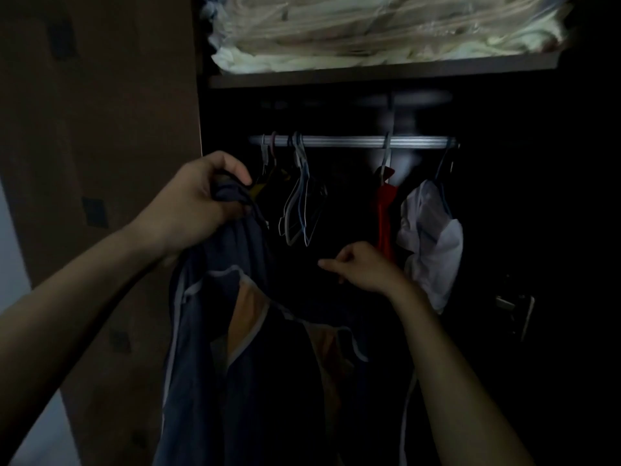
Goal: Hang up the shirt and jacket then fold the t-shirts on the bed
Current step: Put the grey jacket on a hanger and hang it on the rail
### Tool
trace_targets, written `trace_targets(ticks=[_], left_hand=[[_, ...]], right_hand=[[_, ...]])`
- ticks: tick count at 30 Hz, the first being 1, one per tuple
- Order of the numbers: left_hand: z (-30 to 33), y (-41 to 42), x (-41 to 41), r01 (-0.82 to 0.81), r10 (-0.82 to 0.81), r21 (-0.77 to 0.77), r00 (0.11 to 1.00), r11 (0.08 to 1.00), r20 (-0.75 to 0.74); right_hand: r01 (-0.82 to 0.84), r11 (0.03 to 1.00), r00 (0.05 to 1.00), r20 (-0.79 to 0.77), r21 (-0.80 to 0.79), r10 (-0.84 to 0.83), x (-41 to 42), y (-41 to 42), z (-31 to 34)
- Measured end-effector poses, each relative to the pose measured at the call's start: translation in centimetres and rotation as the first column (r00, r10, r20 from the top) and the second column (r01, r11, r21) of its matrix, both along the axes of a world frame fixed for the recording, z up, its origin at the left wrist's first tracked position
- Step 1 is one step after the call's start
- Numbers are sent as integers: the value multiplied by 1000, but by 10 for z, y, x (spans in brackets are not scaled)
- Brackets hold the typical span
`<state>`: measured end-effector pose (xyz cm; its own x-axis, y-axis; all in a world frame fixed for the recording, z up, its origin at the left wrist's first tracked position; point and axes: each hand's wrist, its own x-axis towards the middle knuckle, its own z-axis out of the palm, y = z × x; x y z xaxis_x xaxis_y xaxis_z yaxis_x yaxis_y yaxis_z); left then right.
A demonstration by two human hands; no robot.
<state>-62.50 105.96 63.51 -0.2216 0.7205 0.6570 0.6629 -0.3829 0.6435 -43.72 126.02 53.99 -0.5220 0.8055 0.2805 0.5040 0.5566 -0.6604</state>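
Darkness fills most of the open wardrobe, with light only on the upper shelf (386,70) and the hanging rail (353,142). The left hand (191,206) is raised in front of the rail's left end, its fingers (232,168) and thumb curled round a bunched fold at the top of a dark blue jacket (242,364). The jacket hangs down from that grip between the two forearms; it has pale piping along its edges and an orange-tan lining showing where it falls open. The right hand (363,269) is lower and to the right, its fingers curled inward with the forefinger and thumb pointing left; the cloth there is too dark to tell whether they pinch the jacket's edge.

On the rail, a cluster of empty wire hangers (300,203) dangles just right of the left hand. Further right hang a red garment (385,216) and, touching its right side, a white shirt (430,243). Bundles of pale bedding in clear plastic (386,28) lie on the shelf above. A brown wardrobe door (100,129) stands open on the left.
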Motion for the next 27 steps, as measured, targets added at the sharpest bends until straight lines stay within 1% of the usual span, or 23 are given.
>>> trace_targets(ticks=[1, 2, 5, 7, 10, 13, 15, 17, 20, 22, 24, 27], left_hand=[[5, 5, -3, -16, 16, -8, 999, 1000, -32], [10, 10, -5, -28, 27, -20, 998, 999, -60], [18, 23, -9, -41, 35, -55, 994, 998, -105], [20, 31, -9, -26, 18, -77, 994, 997, -108], [19, 40, -10, 7, -20, -115, 993, 993, -115], [14, 49, -15, 17, -38, -147, 989, 989, -142], [10, 53, -20, 24, -50, -169, 987, 985, -153], [7, 56, -27, 28, -57, -181, 986, 983, -159], [6, 57, -37, 17, -47, -181, 986, 983, -162], [6, 56, -42, 6, -37, -182, 985, 983, -169], [6, 56, -43, -4, -32, -196, 983, 981, -181], [8, 58, -46, -18, -23, -213, 981, 977, -191]], right_hand=[[34, 999, 999, 11, 25, -34, -5, 3, 7], [67, 997, 998, -13, 46, -66, -11, 5, 15], [110, 988, 975, -205, 110, -86, -34, 11, 39], [116, 989, 942, -327, 93, -80, -57, 24, 53], [58, 998, 907, -417, -14, -58, -92, 54, 68], [-15, 970, 914, -397, -244, -86, -112, 73, 72], [-56, 942, 903, -419, -331, -94, -119, 79, 70], [-34, 950, 867, -482, -309, -125, -128, 88, 66], [84, 977, 858, -484, -197, -171, -134, 99, 63], [126, 974, 849, -487, -189, -205, -133, 105, 59], [158, 969, 820, -521, -192, -237, -127, 109, 58], [239, 966, 786, -564, -102, -254, -115, 116, 58]])
